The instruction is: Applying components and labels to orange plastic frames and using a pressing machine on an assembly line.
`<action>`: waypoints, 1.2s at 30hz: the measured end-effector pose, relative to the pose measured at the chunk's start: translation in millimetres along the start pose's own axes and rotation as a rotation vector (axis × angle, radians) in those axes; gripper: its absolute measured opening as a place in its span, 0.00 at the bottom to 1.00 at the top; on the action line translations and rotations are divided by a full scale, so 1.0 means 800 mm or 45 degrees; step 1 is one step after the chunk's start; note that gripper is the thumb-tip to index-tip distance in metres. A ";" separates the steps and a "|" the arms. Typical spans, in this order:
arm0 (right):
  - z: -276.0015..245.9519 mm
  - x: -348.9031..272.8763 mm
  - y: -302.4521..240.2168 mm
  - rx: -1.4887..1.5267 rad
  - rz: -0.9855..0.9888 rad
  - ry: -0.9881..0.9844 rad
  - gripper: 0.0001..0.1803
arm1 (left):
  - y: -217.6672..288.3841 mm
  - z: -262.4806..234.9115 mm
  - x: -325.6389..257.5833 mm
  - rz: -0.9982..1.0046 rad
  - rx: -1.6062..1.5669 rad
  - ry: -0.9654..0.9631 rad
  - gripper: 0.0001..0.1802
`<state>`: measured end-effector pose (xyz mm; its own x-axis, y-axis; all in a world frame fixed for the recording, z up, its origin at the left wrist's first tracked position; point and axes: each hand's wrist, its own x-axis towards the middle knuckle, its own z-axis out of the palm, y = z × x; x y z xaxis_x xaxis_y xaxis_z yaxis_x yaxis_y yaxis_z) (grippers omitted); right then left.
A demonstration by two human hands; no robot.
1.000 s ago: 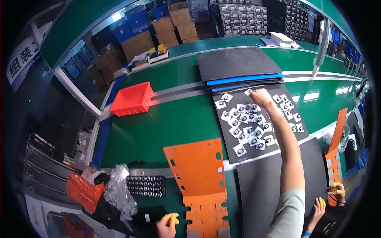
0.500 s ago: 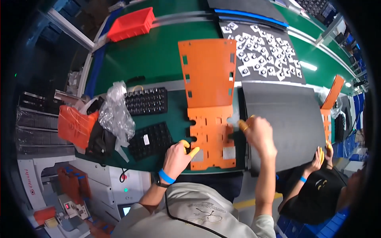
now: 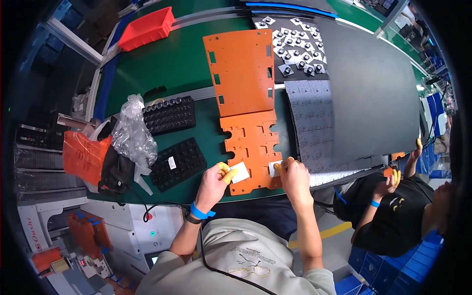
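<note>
An orange hinged fixture (image 3: pixel 253 142) lies unfolded in front of me, its upper panel (image 3: pixel 238 71) laid back toward the far side. At its near left corner my left hand (image 3: pixel 212 183), in yellow finger cots, pinches a thin white square board (image 3: pixel 240 173), which looks slightly tilted. My right hand (image 3: pixel 295 181) is closed at the near right corner, thumb and fingertips on a second white square board (image 3: pixel 275 168). The right fingers partly cover that board, so whether it is lifted cannot be seen.
Left are two black trays (image 3: pixel 178 164) (image 3: pixel 169 115), clear plastic wrap (image 3: pixel 133 130) and an orange bag (image 3: pixel 86 155). Right, a dark sheet (image 3: pixel 376 93) slants over grey panels (image 3: pixel 309 123). Small white parts (image 3: pixel 297 44) lie behind; a red bin (image 3: pixel 146 29) sits far left. A co-worker's hands (image 3: pixel 386 184) are at right.
My right hand has come left and nearer, from above the dark sheet to the right board. My left hand now grips the left board. The dark sheet has shifted up and right, uncovering grey panels.
</note>
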<state>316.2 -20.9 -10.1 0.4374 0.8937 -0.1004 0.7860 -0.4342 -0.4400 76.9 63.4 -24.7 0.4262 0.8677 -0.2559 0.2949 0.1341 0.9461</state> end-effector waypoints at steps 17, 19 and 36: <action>-0.071 0.093 0.034 0.816 0.019 0.025 0.11 | 0.022 0.035 0.018 -0.201 -0.485 -0.365 0.07; -0.074 0.129 0.024 0.887 -0.043 0.103 0.09 | 0.016 0.031 0.026 -0.174 -0.492 -0.332 0.07; -0.081 0.582 0.038 -0.480 -0.609 0.801 0.07 | 0.010 0.009 0.056 -0.444 -0.541 -0.491 0.11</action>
<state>571.9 374.8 -12.4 0.0958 0.8094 0.5793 0.9903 -0.1364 0.0267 104.7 100.0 -29.8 0.6653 0.5171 -0.5385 0.1417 0.6207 0.7711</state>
